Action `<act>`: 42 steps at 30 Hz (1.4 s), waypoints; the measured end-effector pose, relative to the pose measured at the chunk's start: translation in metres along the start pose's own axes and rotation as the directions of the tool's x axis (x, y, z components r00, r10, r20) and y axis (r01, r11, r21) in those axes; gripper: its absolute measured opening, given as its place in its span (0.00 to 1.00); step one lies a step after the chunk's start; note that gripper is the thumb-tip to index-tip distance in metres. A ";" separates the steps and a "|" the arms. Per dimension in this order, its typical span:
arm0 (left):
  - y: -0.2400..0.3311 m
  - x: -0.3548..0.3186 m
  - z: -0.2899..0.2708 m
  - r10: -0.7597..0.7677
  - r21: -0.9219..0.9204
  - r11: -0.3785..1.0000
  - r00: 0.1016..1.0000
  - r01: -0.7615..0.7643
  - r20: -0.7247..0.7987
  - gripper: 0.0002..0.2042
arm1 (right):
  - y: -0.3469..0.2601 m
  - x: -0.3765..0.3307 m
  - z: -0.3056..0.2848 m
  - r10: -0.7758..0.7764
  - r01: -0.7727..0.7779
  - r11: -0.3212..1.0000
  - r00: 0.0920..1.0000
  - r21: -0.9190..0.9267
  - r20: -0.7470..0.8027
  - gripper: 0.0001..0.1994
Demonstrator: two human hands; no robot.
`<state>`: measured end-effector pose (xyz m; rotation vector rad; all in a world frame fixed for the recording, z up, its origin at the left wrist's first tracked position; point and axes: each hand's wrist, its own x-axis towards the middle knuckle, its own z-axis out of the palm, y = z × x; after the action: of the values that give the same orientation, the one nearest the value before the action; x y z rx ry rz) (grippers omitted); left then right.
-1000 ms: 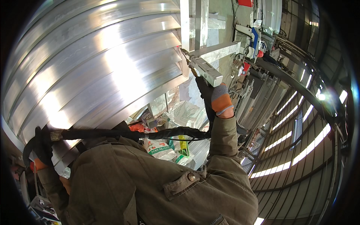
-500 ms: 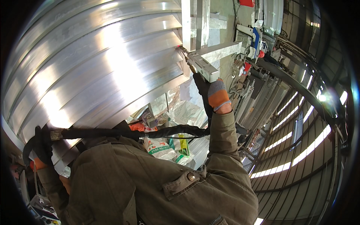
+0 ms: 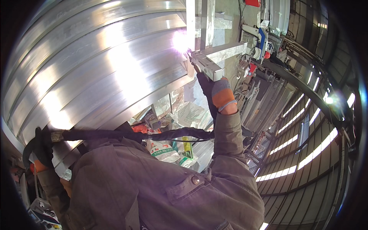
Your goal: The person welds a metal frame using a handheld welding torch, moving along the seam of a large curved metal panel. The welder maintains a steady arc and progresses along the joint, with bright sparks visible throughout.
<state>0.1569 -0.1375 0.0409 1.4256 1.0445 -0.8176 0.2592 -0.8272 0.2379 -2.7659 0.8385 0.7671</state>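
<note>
My right hand (image 3: 221, 94), in an orange and grey glove with dark fingers, is closed round a silver welding gun (image 3: 207, 66). The gun's nozzle points at the edge of a large ribbed metal panel (image 3: 153, 50), beside an upright metal bar. At the tip a bright violet-white flare (image 3: 179, 41) hides the joint. My left hand (image 3: 41, 147), in a dark glove, rests at the panel's lower left corner, by the end of a black sleeved cable (image 3: 99, 135). Its fingers look bent, but what they hold is unclear. The cable runs across my front towards my right arm.
Printed plastic bags (image 3: 165, 151) and scraps lie below the panel's near edge. A metal crossbar (image 3: 226, 51) juts right from the panel. Farther right stand a blue and white machine (image 3: 262, 42) and stacked metal lengths (image 3: 264, 101).
A bright flare has sprung up at the gun's tip, where only a small red spot showed before. The gun has shifted very slightly; my left hand stays put.
</note>
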 end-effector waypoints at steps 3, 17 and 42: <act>0.000 -0.001 0.000 0.004 -0.001 1.000 1.000 -0.004 0.002 0.29 | -0.002 -0.004 -0.003 0.023 -0.023 1.000 1.000 -0.009 0.011 0.21; 0.001 -0.002 0.003 0.016 -0.003 1.000 1.000 -0.016 0.005 0.29 | 0.010 -0.010 -0.008 0.107 -0.105 0.994 0.990 -0.022 0.087 0.25; 0.018 -0.009 0.004 -0.045 0.055 0.998 0.999 0.044 0.023 0.29 | -0.001 -0.039 0.000 -0.229 0.242 0.969 0.956 0.048 -0.184 0.15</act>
<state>0.1705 -0.1420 0.0556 1.4388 1.0453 -0.8996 0.2317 -0.8082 0.2583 -2.8314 0.5343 0.4455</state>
